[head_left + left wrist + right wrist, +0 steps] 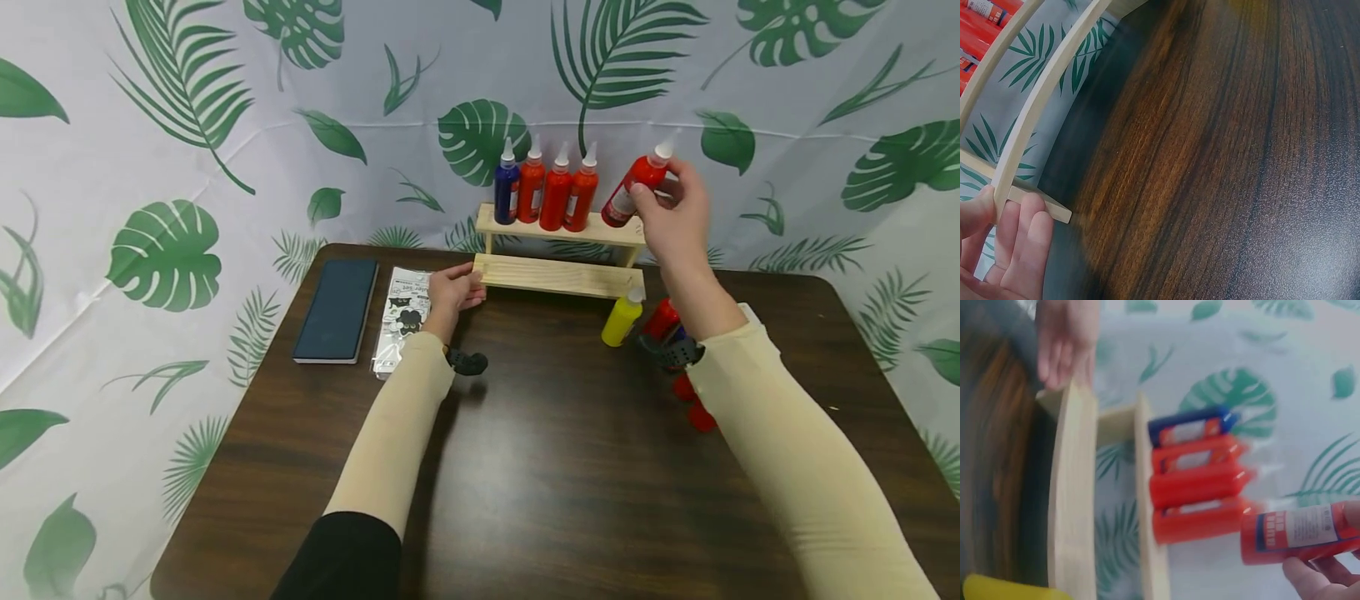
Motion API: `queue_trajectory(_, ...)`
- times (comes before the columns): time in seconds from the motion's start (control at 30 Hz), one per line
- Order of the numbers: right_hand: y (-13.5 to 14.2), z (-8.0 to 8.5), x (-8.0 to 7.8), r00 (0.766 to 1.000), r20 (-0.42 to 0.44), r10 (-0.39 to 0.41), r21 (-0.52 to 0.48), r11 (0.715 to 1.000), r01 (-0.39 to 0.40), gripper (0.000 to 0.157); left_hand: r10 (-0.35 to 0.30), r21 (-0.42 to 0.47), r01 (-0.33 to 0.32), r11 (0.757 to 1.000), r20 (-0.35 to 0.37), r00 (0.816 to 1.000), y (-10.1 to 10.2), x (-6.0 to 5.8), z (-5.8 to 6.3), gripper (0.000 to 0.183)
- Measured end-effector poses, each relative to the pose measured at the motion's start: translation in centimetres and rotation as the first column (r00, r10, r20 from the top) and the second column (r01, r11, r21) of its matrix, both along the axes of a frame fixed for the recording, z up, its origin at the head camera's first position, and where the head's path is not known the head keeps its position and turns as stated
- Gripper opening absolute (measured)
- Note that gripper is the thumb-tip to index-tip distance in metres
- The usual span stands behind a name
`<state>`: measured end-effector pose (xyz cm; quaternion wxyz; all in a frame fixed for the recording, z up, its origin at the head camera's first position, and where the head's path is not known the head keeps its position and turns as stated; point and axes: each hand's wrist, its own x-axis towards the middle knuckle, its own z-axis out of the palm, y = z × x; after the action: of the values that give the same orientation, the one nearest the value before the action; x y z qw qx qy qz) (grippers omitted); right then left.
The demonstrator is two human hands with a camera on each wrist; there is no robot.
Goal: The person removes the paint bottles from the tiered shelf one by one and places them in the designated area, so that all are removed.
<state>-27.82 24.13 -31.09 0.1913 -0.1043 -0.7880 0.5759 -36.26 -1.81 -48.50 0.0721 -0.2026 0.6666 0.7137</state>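
Note:
A two-step wooden rack [558, 276] stands at the back of the table. On its upper step are a blue bottle [507, 187] and three red bottles [556, 197] in a row, all with white nozzle tips. My right hand [681, 215] holds another red bottle [637, 190], tilted, above the right end of that step; its label [1309, 527] shows in the right wrist view. My left hand [453, 293] grips the left end of the lower step, thumb above and fingers below, as the left wrist view [1017, 237] shows.
A yellow bottle [622, 317] stands before the rack's right end. More red bottles [663, 318] lie or stand beside it, partly hidden by my right arm. At the left are a dark notebook [337, 310] and a plastic-wrapped packet [401, 321]. A leaf-patterned cloth hangs behind.

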Motion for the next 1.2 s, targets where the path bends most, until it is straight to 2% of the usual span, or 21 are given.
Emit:
queue_trajectory(0.1, 0.0, 0.4, 2.7, 0.999, 0.008, 0.038, -0.012, 0.999, -0.038, 0.050, 0.004, 0.002, -0.004, 1.000, 0.008, 1.000, 0.0, -0.1, -0.1, 0.029)
queue_trajectory(0.23, 0.4, -0.2, 6.1, 0.996, 0.036, 0.080, 0.075, 0.994, -0.082, 0.051, 0.005, 0.009, -0.005, 1.000, 0.011, 1.000, -0.1, 0.0, 0.1, 0.030)
queue_trajectory(0.37, 1.3, -2.5, 8.9, 0.990, 0.066, 0.122, 0.156, 0.979, -0.131, 0.052, 0.007, 0.010, -0.007, 1.000, 0.003, 1.000, -0.2, 0.2, 0.2, 0.030)
queue_trajectory(0.53, 2.6, -6.5, 11.0, 0.979, 0.114, 0.166, 0.216, 0.958, -0.188, 0.053, 0.009, 0.010, -0.009, 1.000, -0.014, 1.000, -0.2, 0.4, 0.2, 0.029)
queue_trajectory(0.73, 3.7, -10.5, 12.1, 0.983, 0.087, 0.160, 0.300, 0.937, -0.179, 0.053, 0.011, 0.011, -0.010, 1.000, -0.013, 1.000, 0.1, 0.3, 0.0, 0.029)
queue_trajectory(0.9, 4.1, -13.1, 12.1, 0.990, 0.087, 0.110, 0.343, 0.930, -0.134, 0.051, 0.008, 0.006, -0.008, 1.000, 0.001, 1.000, 0.3, 0.0, -0.2, 0.029)
queue_trajectory(1.0, 4.2, -14.2, 12.0, 0.990, 0.119, 0.075, 0.356, 0.928, -0.114, 0.052, 0.001, 0.005, -0.001, 1.000, 0.003, 1.000, 0.3, 0.0, -0.2, 0.030)
queue_trajectory(1.2, 3.9, -15.3, 11.5, 0.987, 0.160, 0.031, 0.355, 0.931, -0.086, 0.053, 0.004, 0.003, -0.004, 1.000, -0.006, 1.000, 0.2, 0.0, -0.1, 0.029)
